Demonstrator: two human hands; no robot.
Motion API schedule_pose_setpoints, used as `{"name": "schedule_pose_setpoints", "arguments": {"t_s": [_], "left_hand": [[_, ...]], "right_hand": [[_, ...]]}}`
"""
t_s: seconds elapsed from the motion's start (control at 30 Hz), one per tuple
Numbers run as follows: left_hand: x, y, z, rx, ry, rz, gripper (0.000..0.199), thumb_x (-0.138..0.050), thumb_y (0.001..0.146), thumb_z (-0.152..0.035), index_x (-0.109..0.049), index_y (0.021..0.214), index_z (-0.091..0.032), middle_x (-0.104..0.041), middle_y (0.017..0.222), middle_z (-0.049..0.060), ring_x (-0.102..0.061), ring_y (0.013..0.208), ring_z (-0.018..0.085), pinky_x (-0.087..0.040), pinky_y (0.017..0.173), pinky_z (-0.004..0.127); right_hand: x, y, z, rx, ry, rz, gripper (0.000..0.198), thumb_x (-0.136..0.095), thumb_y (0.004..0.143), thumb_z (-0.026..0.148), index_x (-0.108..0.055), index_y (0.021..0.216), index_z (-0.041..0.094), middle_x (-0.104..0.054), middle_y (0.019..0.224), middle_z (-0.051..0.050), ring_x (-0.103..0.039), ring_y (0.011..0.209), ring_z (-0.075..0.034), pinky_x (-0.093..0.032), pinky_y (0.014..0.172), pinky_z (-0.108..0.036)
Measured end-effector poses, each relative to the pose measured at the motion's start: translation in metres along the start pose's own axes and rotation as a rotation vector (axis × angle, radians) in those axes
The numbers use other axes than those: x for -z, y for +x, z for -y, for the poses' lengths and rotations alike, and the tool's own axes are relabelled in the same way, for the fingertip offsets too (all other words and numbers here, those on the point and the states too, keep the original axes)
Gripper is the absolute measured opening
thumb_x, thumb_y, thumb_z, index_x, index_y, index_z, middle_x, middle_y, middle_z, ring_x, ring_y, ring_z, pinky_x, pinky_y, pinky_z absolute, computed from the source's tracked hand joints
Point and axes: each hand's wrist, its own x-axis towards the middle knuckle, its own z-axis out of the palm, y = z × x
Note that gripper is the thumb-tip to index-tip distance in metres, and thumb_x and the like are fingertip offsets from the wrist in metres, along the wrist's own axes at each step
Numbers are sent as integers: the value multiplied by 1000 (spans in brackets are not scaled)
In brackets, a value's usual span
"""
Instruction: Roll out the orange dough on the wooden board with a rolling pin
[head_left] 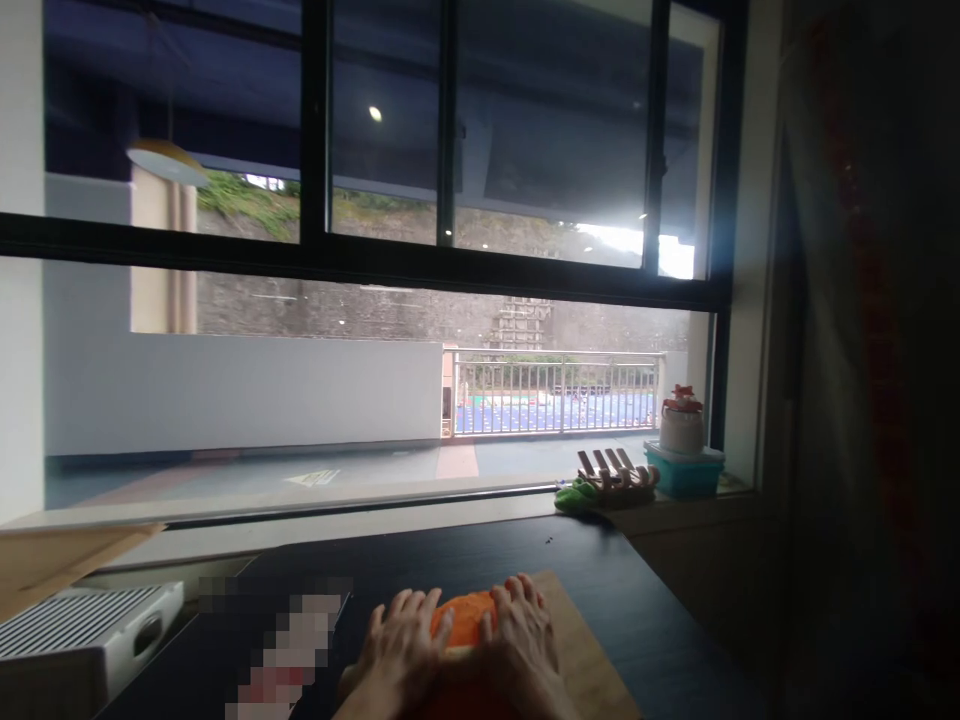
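Observation:
My left hand (405, 640) lies palm down at the left edge of a soft orange sheet (466, 618), its fingers stretched forward and slightly apart. My right hand (523, 630) lies in the same way over the right edge, fingers extended. Whether the orange sheet is dough, clay or cloth I cannot tell. A pale strip (459, 653) crosses it between my hands, with darker orange on the near side; what lies under my palms is hidden. Beneath the sheet and my right hand is a light wooden board (589, 645).
The board rests on a dark table (652, 620). A blurred-out pale item (289, 650) lies left, near a white slatted appliance (90, 630). On the windowsill are a green object (576, 496), a teal box (684, 472) and a jar (682, 428) on the box.

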Motion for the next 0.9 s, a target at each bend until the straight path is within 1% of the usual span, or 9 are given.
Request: {"name": "schedule_pose_setpoints", "arguments": {"t_s": [0.1, 0.2, 0.3, 0.4, 0.5, 0.57, 0.7, 0.8, 0.9], "left_hand": [[1, 27, -1, 18, -28, -10, 60, -26, 88, -45, -51, 133, -15, -53, 136, 14, -42, 131, 28, -27, 107, 52], [5, 42, -2, 37, -31, -3, 60, -27, 88, -45, -50, 132, -11, -54, 135, 15, -42, 130, 29, -29, 107, 51], [8, 39, -3, 31, -32, 4, 57, -29, 88, -43, -52, 131, -13, -55, 134, 14, -42, 130, 28, -29, 107, 50], [6, 20, -4, -2, -19, -9, 54, -29, 89, -42, -53, 131, -19, -56, 135, 10, -42, 130, 27, -27, 108, 50], [1, -5, -2, -34, 30, -36, 52, -28, 90, -40, -54, 130, -19, -55, 136, 9, -41, 131, 26, -23, 110, 50], [-3, -20, 2, -59, 61, -48, 52, -28, 90, -39, -54, 131, -19, -53, 138, 8, -40, 132, 26, -22, 111, 49], [-11, -35, 9, -86, 58, -74, 50, -34, 87, -41, -57, 128, -23, -54, 137, 6, -40, 132, 28, -25, 109, 52], [-12, -25, 1, -124, 41, -154, 44, -35, 88, -35, -62, 120, -23, -60, 130, 6, -44, 128, 28, -24, 109, 54], [-11, 5, -17, -164, -8, -214, 39, -34, 89, -29, -67, 110, -24, -66, 121, 6, -51, 121, 27, -26, 107, 54]], "right_hand": [[3, 25, 3, -46, 13, 54, 34, -41, 84, 26, -67, 106, 21, -62, 118, -11, -47, 121, -28, -34, 102, -41], [3, 43, 3, -82, 21, 81, 31, -45, 81, 26, -68, 102, 20, -64, 112, -11, -52, 114, -29, -38, 97, -43], [4, 41, 3, -61, 26, 66, 29, -46, 81, 26, -68, 99, 20, -64, 110, -11, -53, 112, -29, -39, 97, -42], [5, 19, 2, 6, 44, -4, 28, -44, 84, 25, -69, 96, 21, -65, 110, -10, -51, 117, -27, -38, 99, -39], [1, -13, 1, 55, 50, -116, 28, -43, 87, 25, -69, 96, 20, -63, 118, -10, -48, 123, -26, -36, 102, -39], [-10, -31, -4, 112, 55, -212, 27, -43, 89, 27, -69, 93, 21, -62, 121, -8, -47, 124, -26, -34, 104, -40], [-47, -46, -21, 295, 85, -510, 19, -56, 81, 35, -66, 95, 27, -67, 109, -3, -54, 115, -24, -40, 98, -37], [-74, -39, -31, 362, 114, -764, 18, -59, 73, 31, -63, 90, 26, -69, 90, -1, -60, 102, -22, -45, 89, -32], [-88, -27, -38, 334, 126, -866, 8, -56, 72, 26, -58, 79, 25, -66, 77, -1, -62, 96, -22, -45, 88, -34]]}}
